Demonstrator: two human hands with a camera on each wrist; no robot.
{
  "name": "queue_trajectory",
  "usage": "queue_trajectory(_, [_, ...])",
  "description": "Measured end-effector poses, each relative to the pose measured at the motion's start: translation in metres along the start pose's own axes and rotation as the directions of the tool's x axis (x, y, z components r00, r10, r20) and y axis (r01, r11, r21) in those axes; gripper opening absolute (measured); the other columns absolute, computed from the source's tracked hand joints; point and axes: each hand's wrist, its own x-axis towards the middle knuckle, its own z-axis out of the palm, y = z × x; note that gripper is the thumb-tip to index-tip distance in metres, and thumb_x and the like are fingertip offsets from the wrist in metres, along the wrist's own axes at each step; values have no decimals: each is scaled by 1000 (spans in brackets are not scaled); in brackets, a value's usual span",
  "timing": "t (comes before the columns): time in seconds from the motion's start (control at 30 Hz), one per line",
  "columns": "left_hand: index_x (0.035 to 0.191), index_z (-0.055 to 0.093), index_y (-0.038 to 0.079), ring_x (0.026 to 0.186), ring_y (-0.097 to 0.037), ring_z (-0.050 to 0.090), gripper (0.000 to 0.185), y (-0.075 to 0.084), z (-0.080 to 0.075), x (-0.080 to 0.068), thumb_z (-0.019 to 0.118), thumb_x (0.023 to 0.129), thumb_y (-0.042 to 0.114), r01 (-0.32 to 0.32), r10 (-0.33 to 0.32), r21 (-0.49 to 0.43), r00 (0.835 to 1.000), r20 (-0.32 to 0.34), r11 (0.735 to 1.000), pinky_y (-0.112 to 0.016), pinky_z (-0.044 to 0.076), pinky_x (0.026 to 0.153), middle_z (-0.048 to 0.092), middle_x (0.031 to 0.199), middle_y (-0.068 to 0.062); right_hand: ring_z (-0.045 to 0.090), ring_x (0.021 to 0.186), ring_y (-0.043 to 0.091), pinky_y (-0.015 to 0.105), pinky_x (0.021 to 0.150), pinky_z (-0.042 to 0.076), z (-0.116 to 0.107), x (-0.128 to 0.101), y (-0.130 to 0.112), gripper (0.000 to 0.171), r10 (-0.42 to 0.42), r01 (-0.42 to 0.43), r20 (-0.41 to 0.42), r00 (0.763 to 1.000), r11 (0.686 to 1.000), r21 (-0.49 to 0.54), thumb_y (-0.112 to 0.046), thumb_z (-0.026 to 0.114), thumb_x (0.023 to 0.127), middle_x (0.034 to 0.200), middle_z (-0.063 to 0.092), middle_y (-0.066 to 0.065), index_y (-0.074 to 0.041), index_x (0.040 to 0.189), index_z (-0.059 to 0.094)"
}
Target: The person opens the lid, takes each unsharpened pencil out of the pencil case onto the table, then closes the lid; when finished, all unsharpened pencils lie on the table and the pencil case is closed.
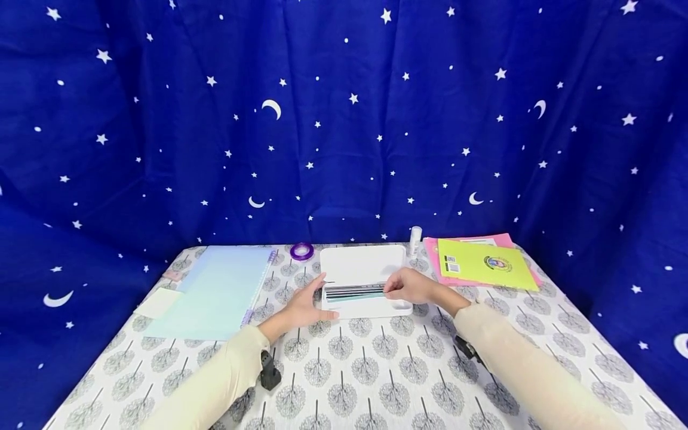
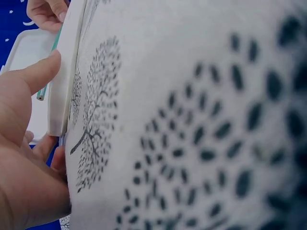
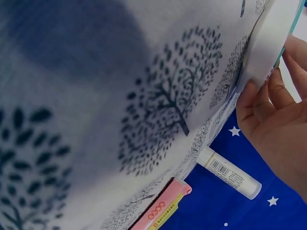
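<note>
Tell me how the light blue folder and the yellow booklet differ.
The light blue folder lies at the table's left; the yellow booklet lies at the right. The folder is plain and pale, while the booklet is bright, with a barcode and a round emblem. The booklet rests on a pink sheet; the folder lies on the tablecloth. Both lie flat.

Head view high, frontal; wrist views table-level, close.

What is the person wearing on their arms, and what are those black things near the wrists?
Both arms wear long, pale cream sleeves, the left sleeve and the right sleeve, reaching to the wrists. The left hand and right hand are bare: no gloves, and no rings or watch that I can see. A small black device sits under the left wrist, and another black mount under the right.
</note>
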Motion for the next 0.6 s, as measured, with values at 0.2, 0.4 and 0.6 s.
queue_trajectory(0.2, [159,22,26,108,-38,57,113,-2,2,2,88,69,40,8,-8,-13,1000,-23,1000,-60,32,111,43,154,1,62,73,7,24,70,56,2,-2,-4,6,23,-23,-61,998,1000,-7,0,71,87,80,71,1,4,91,73])
queue_trajectory(0.4, [159,20,30,70,-15,48,112,0,1,0,88,70,39,33,-33,-14,999,-9,999,-34,49,72,46,152,-1,66,80,12,31,80,57,2,-8,-12,7,35,-43,-134,990,997,-62,-1,70,88,85,73,2,2,92,74])
queue_trajectory(0.6, [159,20,29,75,-17,49,112,0,-2,-1,88,70,37,27,-27,-12,1000,0,1000,-35,50,76,46,152,-1,65,78,12,29,76,56,-1,-21,-20,5,11,-26,-157,988,995,-96,-3,72,87,86,73,2,-1,91,74])
